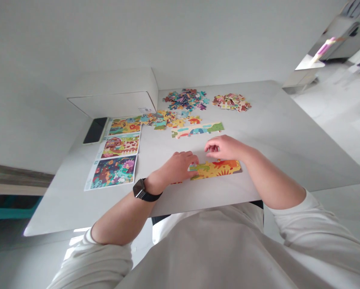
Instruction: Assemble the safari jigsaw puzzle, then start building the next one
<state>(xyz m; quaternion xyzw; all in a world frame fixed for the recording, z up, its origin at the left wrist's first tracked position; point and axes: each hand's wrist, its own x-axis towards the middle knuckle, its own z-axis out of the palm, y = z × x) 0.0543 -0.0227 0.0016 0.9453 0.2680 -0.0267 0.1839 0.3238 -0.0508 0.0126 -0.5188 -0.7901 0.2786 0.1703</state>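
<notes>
My left hand (183, 165), with a black watch (140, 188) on its wrist, lies at the left end of a joined yellow-orange puzzle strip (219, 169). Its thumb and fingertips close around a puzzle piece (193, 168) with green on it; part of that piece is hidden. Just above the strip hovers my right hand (223, 146), fingers curled in; whether anything is inside them is hidden. Farther back lies a second joined strip (199, 129) with blue and green shapes. Red-orange bits of puzzle (176, 183) peek out below my left wrist.
Loose puzzle pieces form a dark blue pile (186, 99), a pink-brown pile (232, 102) and a yellow pile (167, 119). A picture sheet (115, 154) lies at left, beside a phone (95, 130). Behind them a white box (113, 106) stands against the wall.
</notes>
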